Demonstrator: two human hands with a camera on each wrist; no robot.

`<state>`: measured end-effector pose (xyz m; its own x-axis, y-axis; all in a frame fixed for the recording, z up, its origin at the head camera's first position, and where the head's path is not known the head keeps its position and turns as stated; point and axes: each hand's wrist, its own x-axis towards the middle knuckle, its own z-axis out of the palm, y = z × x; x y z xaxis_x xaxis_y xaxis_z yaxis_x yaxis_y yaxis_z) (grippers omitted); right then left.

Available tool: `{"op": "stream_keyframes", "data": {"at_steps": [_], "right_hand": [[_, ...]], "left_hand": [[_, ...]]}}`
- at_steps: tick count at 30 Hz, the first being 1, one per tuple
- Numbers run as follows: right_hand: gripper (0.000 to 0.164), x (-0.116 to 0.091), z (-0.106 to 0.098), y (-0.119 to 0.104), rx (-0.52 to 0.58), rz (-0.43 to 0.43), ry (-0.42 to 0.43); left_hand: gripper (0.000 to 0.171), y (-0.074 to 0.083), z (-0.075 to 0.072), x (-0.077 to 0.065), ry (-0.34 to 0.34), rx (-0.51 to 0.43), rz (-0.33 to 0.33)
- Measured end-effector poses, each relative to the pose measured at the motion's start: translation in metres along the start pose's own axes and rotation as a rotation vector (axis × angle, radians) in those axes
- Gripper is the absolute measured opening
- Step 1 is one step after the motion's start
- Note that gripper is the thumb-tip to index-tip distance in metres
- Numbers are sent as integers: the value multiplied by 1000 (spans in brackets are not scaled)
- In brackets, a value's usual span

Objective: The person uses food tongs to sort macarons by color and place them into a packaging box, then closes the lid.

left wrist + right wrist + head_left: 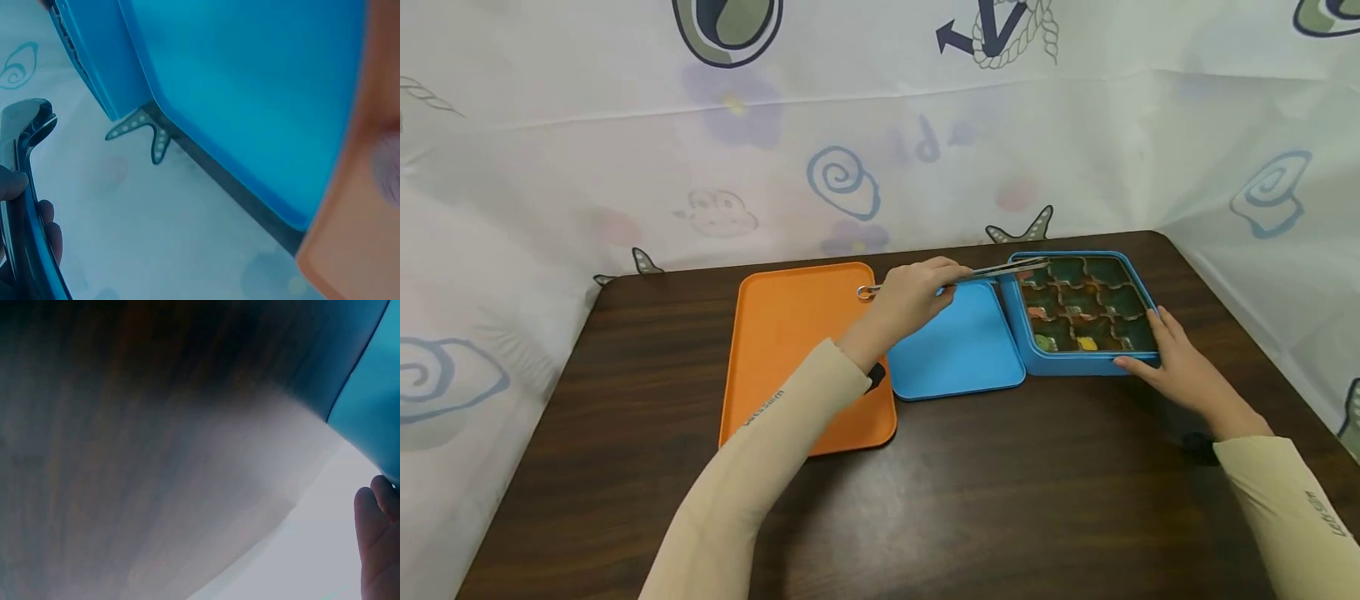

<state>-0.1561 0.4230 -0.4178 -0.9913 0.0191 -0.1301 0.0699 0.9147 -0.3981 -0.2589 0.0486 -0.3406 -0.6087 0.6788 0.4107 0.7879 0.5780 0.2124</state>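
Metal tongs (992, 270) are gripped in my left hand (910, 296), their ring end over the orange tray and their tips over the far left part of a blue compartment box (1078, 365). The left wrist view shows the scooped tips of the tongs (30, 122), with a thumb and fingers round the handles. Small items lie in several box compartments, among them a yellow piece (1087, 343) and a green one (1045, 342). My right hand (1187, 375) rests at the box's near right corner, fingers along the right side and thumb at the front wall.
Left of the box lies a flat blue tray or lid (955, 354), beside a larger orange tray (790, 333). All stand on a dark wooden table (1000, 492). A white printed cloth (925, 192) hangs behind and around the table.
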Motion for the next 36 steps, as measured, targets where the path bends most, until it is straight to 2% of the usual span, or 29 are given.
{"op": "stream_keyframes", "data": {"at_steps": [5, 12, 19, 23, 29, 36], "right_hand": [[103, 0, 1, 2, 48, -40, 26], [103, 2, 1, -2, 30, -38, 21], [102, -2, 5, 0, 42, -32, 38], [100, -3, 6, 0, 49, -45, 50], [99, -3, 6, -1, 61, -61, 56], [99, -4, 5, -1, 41, -52, 49]], "left_hand": [[31, 12, 15, 12, -27, -8, 0], [32, 30, 36, 29, -45, -28, 12], [35, 60, 55, 49, -136, 21, -34], [36, 76, 66, 57, -160, 26, -66], [38, 92, 81, 65, -188, 86, -99], [41, 100, 87, 68, -231, 153, -101]]}}
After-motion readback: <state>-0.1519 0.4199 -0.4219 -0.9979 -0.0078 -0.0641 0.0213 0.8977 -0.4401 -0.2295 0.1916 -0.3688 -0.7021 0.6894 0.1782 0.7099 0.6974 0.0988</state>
